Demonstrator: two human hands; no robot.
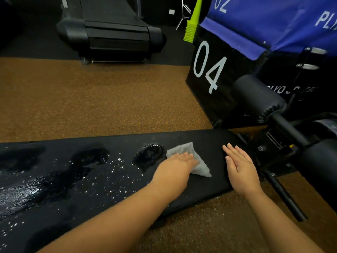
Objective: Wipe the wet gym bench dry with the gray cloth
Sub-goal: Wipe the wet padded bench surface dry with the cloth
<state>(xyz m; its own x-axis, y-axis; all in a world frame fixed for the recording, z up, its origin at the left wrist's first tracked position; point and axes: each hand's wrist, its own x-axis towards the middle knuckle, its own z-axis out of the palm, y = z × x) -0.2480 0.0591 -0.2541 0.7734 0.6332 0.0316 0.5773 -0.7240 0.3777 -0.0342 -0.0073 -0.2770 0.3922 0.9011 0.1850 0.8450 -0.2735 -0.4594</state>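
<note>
While the gray cloth (189,157) is pressed flat on the gym bench (109,179) under the left hand (175,165), just beside the puddle (149,155), firm overlapping strokes are best drawn through it; the right hand (240,167), relaxed and empty, is braced on the bench beyond the cloth.

bench (76,172): left end cut off | gray cloth (187,149): partly hidden (under left hand (179,161))

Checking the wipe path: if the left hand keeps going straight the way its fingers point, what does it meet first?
The left hand lies flat on the cloth, fingers pointing right along the bench. Ahead is dry pad, then probably the right hand, though its height over the pad is unclear.
</note>
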